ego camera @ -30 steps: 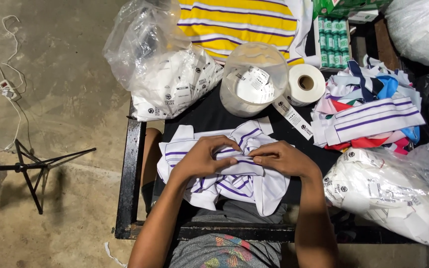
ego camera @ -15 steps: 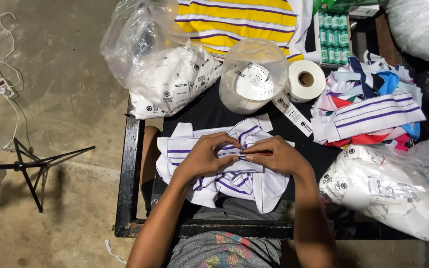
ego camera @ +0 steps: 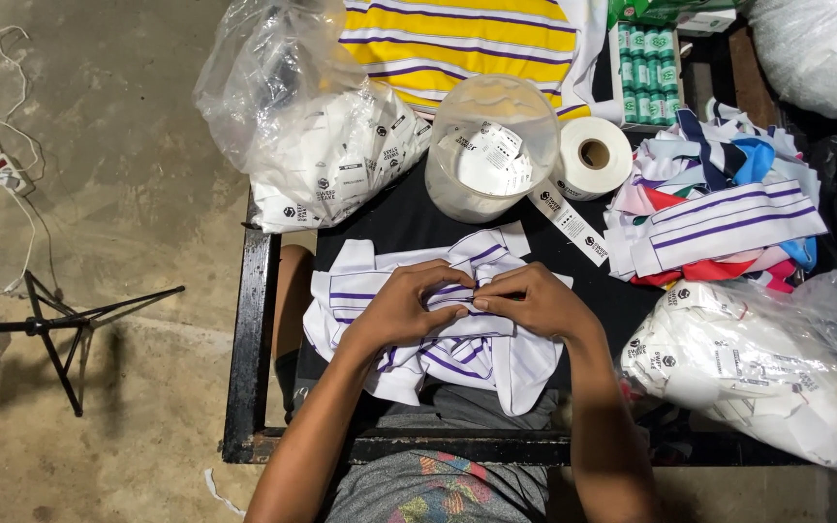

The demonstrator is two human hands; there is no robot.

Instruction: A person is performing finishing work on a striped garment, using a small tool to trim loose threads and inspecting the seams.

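Both forearms came up from the lower edge and leaned toward each other; the left hand [ego camera: 401, 308] lay palm down, its fingers curled and pinched inward; the right hand [ego camera: 533, 302] mirrored it, knuckles raised, fingertips closed and meeting those of the left hand.

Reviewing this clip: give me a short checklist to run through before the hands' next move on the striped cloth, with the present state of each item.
1. Both hands on the cloth: left hand and right hand pinch the white purple-striped cloth together at its middle. Ok.
2. Cloth supported: it lies on the black table, lower edge hanging over the near rail. Ok.
3. What the fingertips pinch, label or bare fabric: cannot tell.
4. Label roll within reach, strip trailing toward the hands. Ok.
5. Clear tub upright, apart from the cloth. Ok.
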